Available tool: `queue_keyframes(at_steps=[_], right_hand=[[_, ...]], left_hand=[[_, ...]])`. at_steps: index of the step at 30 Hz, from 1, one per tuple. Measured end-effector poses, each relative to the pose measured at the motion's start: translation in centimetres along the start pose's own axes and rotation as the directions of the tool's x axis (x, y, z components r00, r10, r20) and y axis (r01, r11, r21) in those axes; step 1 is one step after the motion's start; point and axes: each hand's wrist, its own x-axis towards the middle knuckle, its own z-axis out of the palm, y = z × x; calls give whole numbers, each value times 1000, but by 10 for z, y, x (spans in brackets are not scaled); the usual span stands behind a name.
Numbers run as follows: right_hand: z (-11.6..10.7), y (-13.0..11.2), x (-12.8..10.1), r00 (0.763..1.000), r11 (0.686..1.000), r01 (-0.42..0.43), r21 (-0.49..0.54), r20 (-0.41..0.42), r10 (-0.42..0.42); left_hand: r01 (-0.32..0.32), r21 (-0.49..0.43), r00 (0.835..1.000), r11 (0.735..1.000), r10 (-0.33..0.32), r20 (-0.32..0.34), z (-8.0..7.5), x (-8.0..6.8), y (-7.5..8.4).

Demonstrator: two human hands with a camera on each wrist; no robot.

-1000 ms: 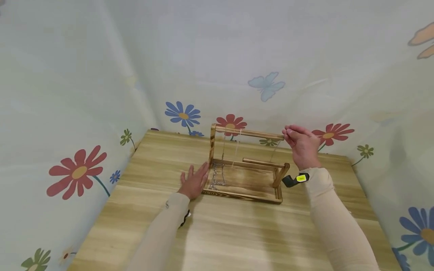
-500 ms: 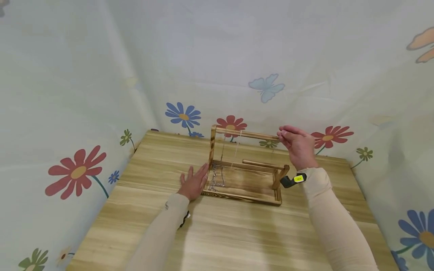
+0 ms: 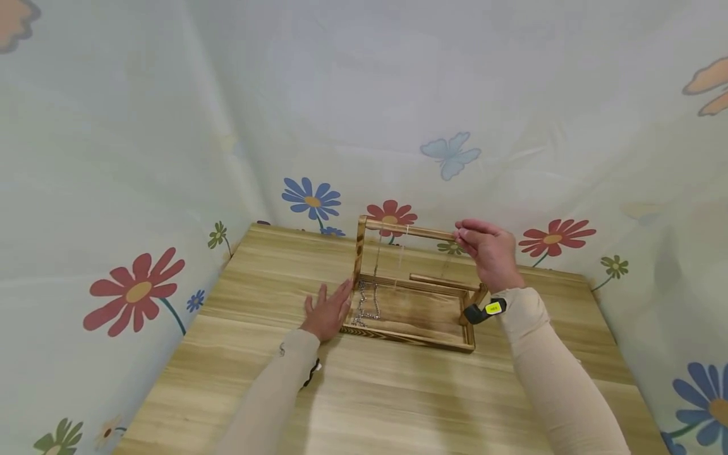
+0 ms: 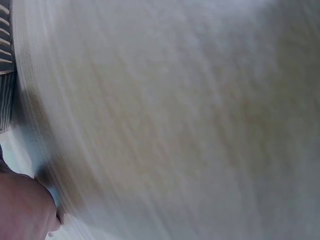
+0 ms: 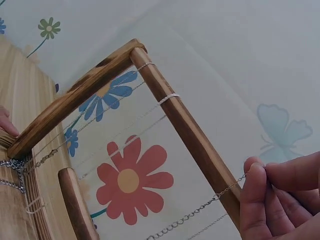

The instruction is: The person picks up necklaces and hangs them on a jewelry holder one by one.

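Observation:
A wooden jewelry stand (image 3: pixel 359 253) has a shallow tray base, an upper bar (image 3: pixel 425 232) and a shorter lower bar (image 3: pixel 435 280). My right hand (image 3: pixel 492 251) is at the free end of the upper bar. In the right wrist view, thumb and finger pinch a thin silver chain necklace (image 5: pixel 200 206) that runs over this bar. A second silver chain (image 5: pixel 52 153) hangs near the post, its lower part lying in the tray. Beside it hangs a pale cord necklace (image 5: pixel 172 96). Fingers extended, my left hand (image 3: pixel 328 314) rests against the tray's left side.
The stand is on a wood-grain table (image 3: pixel 392 398) close to the back wall. A pale cloth backdrop (image 3: pixel 341 95) printed with flowers and butterflies surrounds the table's back and sides. A black wrist device (image 3: pixel 483 311) overlaps the lower bar's right support.
My right hand has moved left along the upper bar, with the pinched chain. The left hand keeps its place against the tray, and the head view has shifted slightly.

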Motion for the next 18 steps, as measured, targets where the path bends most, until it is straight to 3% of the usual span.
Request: queue_keyframes(at_steps=[18], right_hand=[[20,14,-2,984,983,-8,-185,174,40]], left_hand=[[-29,7,999,1000,30,-37,3,0,-3]])
